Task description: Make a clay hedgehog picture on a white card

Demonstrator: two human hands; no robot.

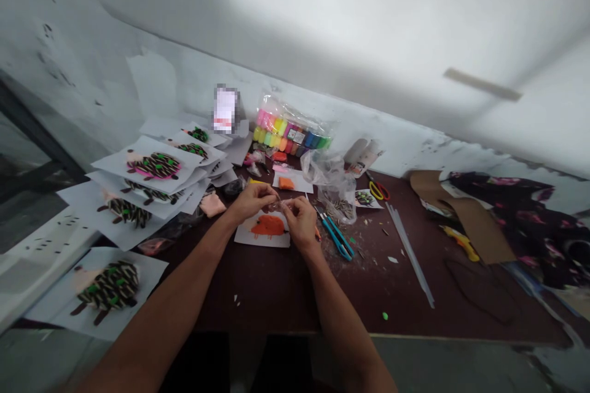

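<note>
My left hand (253, 201) and my right hand (300, 220) meet over the middle of the table, fingertips pinched. Between them is a small clear plastic wrapper (280, 203), gripped from both sides; its contents are too small to tell. Just beneath lies a white card (243, 239) bearing an orange clay hedgehog shape (268, 226), its upper edge partly hidden by my fingers. To the right of my right hand lie teal-handled scissors (338, 238). Behind the hands, an orange clay block (286, 183) rests on white paper.
Finished hedgehog pictures (154, 164) pile up at left, with another (108, 288) nearer me. Clay in many colours fills a clear pack (290, 132) by the wall. A plastic bag of small sticks (338, 206), red-yellow scissors (378, 190), glue sticks (410, 252) and a yellow cutter (462, 242) lie rightward.
</note>
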